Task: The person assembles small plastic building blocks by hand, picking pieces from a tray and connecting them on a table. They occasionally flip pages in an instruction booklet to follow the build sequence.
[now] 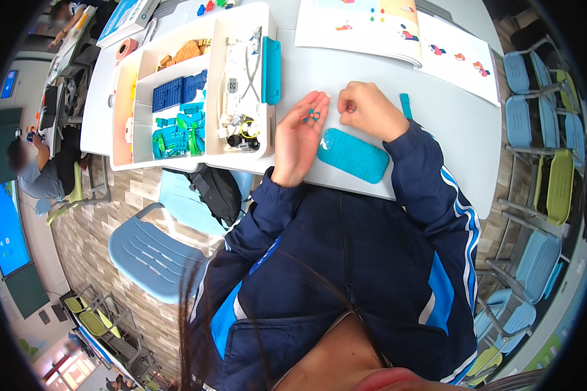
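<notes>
My left hand (300, 133) lies palm up on the white table (346, 85), its fingers apart, with several tiny teal and red building pieces (313, 116) resting on the fingertips. Just to the right of it, my right hand (365, 107) is curled, pinching a small red piece at its fingertips. A teal studded plate (353, 154) lies flat on the table just below both hands. A slim teal bar (406, 105) lies beside my right wrist.
A white compartment tray (195, 85) with blue, teal, orange and white parts sits to the left. An open instruction booklet (398, 36) lies at the back right. Blue chairs (151, 251) stand left and right. Another person (42, 173) sits far left.
</notes>
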`<state>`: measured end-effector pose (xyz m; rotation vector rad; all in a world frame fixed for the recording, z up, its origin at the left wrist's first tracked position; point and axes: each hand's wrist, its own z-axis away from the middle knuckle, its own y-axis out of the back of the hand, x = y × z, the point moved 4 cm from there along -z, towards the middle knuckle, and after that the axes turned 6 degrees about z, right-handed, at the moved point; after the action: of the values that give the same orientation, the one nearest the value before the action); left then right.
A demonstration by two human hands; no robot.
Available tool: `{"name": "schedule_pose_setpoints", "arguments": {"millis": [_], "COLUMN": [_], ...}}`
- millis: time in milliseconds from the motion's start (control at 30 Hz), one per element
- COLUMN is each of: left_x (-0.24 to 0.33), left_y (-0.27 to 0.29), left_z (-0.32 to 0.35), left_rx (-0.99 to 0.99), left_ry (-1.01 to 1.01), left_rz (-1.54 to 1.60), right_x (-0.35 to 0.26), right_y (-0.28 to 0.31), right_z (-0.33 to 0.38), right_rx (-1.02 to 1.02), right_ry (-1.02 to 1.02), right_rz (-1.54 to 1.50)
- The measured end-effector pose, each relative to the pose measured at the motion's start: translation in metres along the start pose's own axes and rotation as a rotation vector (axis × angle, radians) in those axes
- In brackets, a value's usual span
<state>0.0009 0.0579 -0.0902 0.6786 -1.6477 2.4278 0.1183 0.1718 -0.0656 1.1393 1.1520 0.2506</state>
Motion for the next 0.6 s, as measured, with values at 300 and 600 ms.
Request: {"name": "schedule_pose_setpoints", "arguments": {"millis": [300, 600], "left_x": [-0.011, -0.011], "left_y": [0.003, -0.019], "left_z": [-0.012, 0.000], "left_rx": [-0.223, -0.076], "left_ry": [0.245, 0.400], "left_rz": [0.313, 0.373], "right_x": [-0.056, -0.056], "right_y": [0.025, 0.057], "right_z": [-0.005, 0.026], "right_rx": [0.034, 0.146], "right_ry": [0.179, 0.221], "right_rz": [-0.263, -0.387]}}
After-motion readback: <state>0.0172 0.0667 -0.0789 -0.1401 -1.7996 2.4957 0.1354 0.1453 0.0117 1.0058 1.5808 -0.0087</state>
